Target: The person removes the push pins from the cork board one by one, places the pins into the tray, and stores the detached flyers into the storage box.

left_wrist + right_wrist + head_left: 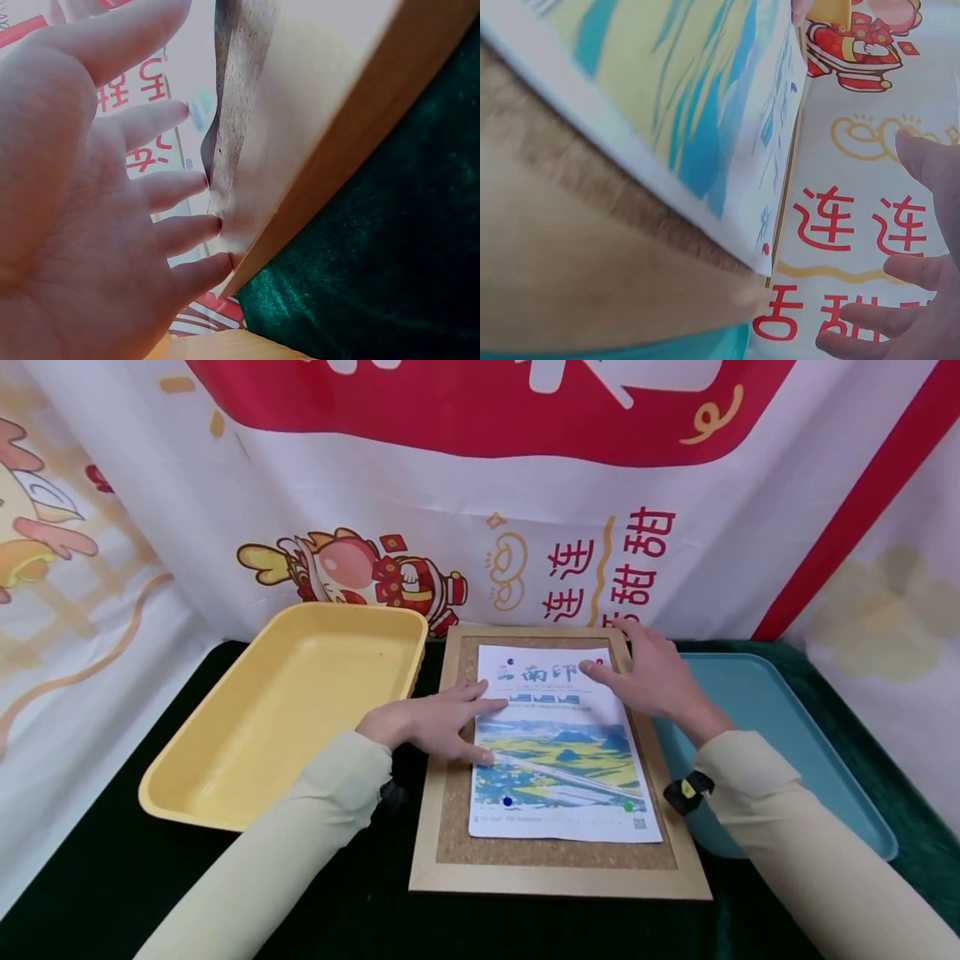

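Note:
A wood-framed cork board [558, 878] lies on the dark green cloth with a printed sheet [562, 777] on it. Coloured pins show near the sheet's corners: a red pin [599, 662], a dark blue pin [507, 802], a green pin [628, 807] and a purple pin [511, 662]. Over the sheet's left edge my left hand [446, 720] spreads its fingers, thumb toward the landscape picture. In the left wrist view its straight fingertips reach the board's side. My right hand [652, 675] is at the upper right corner, fingers apart, thumb over the sheet near the red pin.
To the left stands a yellow tray [300, 693], close beside the board. A blue tray [780, 735] lies on the right, partly covered by the right forearm and the board. Behind everything hangs a white and red printed cloth [465, 493].

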Demonstrator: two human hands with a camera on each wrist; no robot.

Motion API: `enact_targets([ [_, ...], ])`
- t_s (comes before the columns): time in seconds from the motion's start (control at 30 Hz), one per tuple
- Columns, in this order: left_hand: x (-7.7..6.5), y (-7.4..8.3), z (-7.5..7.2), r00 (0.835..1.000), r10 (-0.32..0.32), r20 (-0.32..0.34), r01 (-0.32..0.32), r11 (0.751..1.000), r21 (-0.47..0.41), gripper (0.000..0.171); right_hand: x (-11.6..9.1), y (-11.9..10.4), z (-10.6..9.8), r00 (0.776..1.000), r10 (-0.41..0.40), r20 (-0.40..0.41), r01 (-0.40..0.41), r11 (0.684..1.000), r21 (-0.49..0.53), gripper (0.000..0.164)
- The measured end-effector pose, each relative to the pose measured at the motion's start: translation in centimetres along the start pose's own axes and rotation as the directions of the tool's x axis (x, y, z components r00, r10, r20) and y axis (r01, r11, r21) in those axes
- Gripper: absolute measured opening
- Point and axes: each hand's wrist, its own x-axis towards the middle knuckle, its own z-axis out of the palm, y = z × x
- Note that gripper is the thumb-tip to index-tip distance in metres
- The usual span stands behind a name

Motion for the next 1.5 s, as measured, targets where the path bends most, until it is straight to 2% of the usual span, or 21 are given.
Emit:
enact_targets([
  [0.23, 0.3, 0.1, -0.1, 0.999, 0.008, 0.036, -0.009, 0.999, 0.036, 0.093, 0.9, -1.3, 0.1, 0.999, -0.004, -0.043, 0.007, 0.997, 0.076, 0.083],
  [0.37, 0.1, 0.1, 0.0, 0.999, -0.001, 0.045, -0.002, 0.998, 0.062, 0.096, 1.5, -2.2, 0.7, 0.999, 0.008, -0.049, -0.001, 0.988, 0.153, 0.075],
  [0.63, 0.0, -0.1, 0.2, 0.999, -0.009, 0.047, 0.006, 0.998, 0.060, 0.097, 3.1, -3.6, 2.1, 0.999, 0.051, 0.010, -0.052, 0.956, 0.288, 0.065],
  [0.9, 0.1, 0.0, 0.3, 0.999, -0.016, 0.049, 0.013, 0.998, 0.062, 0.098, 4.7, -4.7, 4.1, 0.993, 0.072, 0.094, -0.099, 0.940, 0.326, 0.059],
  [1.2, 0.0, 0.0, 0.1, 0.999, -0.028, 0.042, 0.025, 0.997, 0.069, 0.098, 6.3, -5.0, 6.0, 0.983, 0.043, 0.180, -0.122, 0.881, 0.456, 0.052],
  [1.3, 0.0, 0.1, 0.1, 0.999, -0.029, 0.039, 0.026, 0.997, 0.067, 0.097, 6.5, -4.8, 6.3, 0.978, 0.027, 0.207, -0.123, 0.877, 0.465, 0.050],
  [1.5, 0.0, 0.0, 0.2, 0.999, -0.034, 0.043, 0.031, 0.997, 0.074, 0.097, 6.8, -4.6, 6.5, 0.974, 0.000, 0.227, -0.104, 0.888, 0.448, 0.049],
])
